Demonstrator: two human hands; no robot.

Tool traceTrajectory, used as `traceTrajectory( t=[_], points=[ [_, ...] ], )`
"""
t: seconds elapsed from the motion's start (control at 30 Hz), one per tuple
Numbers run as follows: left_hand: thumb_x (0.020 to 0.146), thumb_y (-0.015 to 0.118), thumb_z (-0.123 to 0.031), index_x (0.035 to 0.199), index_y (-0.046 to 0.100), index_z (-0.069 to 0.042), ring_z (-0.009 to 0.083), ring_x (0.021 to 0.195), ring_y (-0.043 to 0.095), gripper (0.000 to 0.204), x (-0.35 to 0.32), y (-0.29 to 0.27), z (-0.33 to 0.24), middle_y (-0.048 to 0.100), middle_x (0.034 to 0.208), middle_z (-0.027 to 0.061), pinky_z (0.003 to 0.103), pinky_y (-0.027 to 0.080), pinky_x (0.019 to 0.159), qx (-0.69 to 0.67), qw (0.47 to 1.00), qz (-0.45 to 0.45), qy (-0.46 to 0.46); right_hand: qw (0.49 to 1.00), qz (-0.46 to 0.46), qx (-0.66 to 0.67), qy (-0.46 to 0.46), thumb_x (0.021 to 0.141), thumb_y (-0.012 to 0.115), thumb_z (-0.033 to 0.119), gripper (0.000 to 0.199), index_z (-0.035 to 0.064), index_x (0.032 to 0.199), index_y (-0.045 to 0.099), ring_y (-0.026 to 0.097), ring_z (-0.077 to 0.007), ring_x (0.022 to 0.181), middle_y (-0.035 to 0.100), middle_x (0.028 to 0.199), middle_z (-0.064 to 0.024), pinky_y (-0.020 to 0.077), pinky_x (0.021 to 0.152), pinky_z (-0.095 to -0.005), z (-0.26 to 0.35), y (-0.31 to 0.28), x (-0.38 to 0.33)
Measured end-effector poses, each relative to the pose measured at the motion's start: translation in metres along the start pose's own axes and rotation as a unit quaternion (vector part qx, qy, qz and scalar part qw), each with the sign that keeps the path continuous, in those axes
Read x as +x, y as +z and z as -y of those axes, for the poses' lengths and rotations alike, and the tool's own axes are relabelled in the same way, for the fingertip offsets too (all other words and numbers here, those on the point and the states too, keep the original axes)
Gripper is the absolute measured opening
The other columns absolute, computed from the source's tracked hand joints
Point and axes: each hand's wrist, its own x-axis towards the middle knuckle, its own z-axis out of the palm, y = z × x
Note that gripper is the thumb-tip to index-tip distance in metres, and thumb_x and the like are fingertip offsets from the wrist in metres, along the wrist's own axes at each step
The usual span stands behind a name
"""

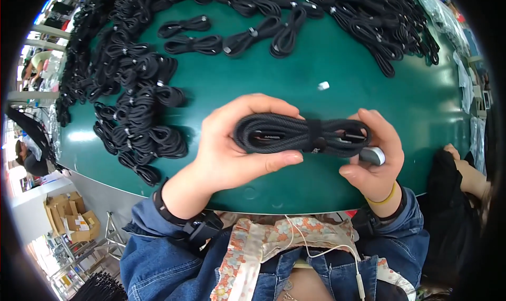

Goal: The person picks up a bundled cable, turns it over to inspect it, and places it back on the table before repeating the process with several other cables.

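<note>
A coiled black braided cable (279,134), bound round its middle by a black strap (316,136), is held above the table in front of me. My left hand (232,137) grips its left part, fingers behind and thumb along the lower front side. At the other end, my right hand (382,159) curls its fingers around the loops, with the thumb below and apart from the cable. A small rounded white and grey thing (372,155) shows among the right fingers; its kind is unclear. Metal-looking connector ends show inside the right loop.
The green table (237,85) bears heaps of black bundled cables (137,90) along its left and far sides. Several single bundles (253,33) lie nearer. A small white scrap (323,85) lies beyond my hands. Another person's arm (466,172) is at right; cardboard boxes (74,216) stand lower left.
</note>
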Motion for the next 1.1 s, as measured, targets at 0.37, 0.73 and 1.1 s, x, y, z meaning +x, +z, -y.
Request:
traceTrajectory(
  t=[0.37,0.73,1.1],
  points=[
    [0.051,0.077,-0.009,0.083,0.059,-0.001,0.0167,0.064,0.06,0.038,-0.002,0.001,0.003,0.061,0.075,0.0076,0.024,0.047,0.056,0.119,0.986,-0.066,0.098,0.998,0.0,-0.039,-0.044,0.06,0.072,0.001,0.06,-0.0078,0.111,0.042,0.042,-0.0024,0.057,0.049,0.095,-0.0128,0.0329,0.045,-0.0124,-0.002,-0.002,-0.001],
    [0.049,0.081,-0.01,0.086,0.055,0.001,0.0144,0.067,0.056,0.046,-0.004,-0.002,-0.005,0.058,0.079,0.01,0.023,0.044,0.061,0.165,0.984,-0.016,0.063,0.994,0.016,-0.012,-0.111,0.062,0.069,-0.001,0.065,-0.0095,0.117,0.034,0.044,-0.0042,0.059,0.049,0.095,-0.0175,0.0366,0.05,-0.0155,-0.007,0.001,0.004],
    [0.047,0.081,-0.011,0.085,0.055,0.003,0.0133,0.065,0.054,0.048,-0.006,-0.002,-0.005,0.056,0.076,0.0078,0.021,0.041,0.057,0.135,0.988,-0.026,0.069,0.993,0.019,-0.047,-0.106,0.061,0.071,0.002,0.067,-0.0115,0.115,0.035,0.044,-0.0048,0.058,0.051,0.09,-0.0151,0.0356,0.05,-0.0155,-0.002,0.0,0.005]
  ],
)
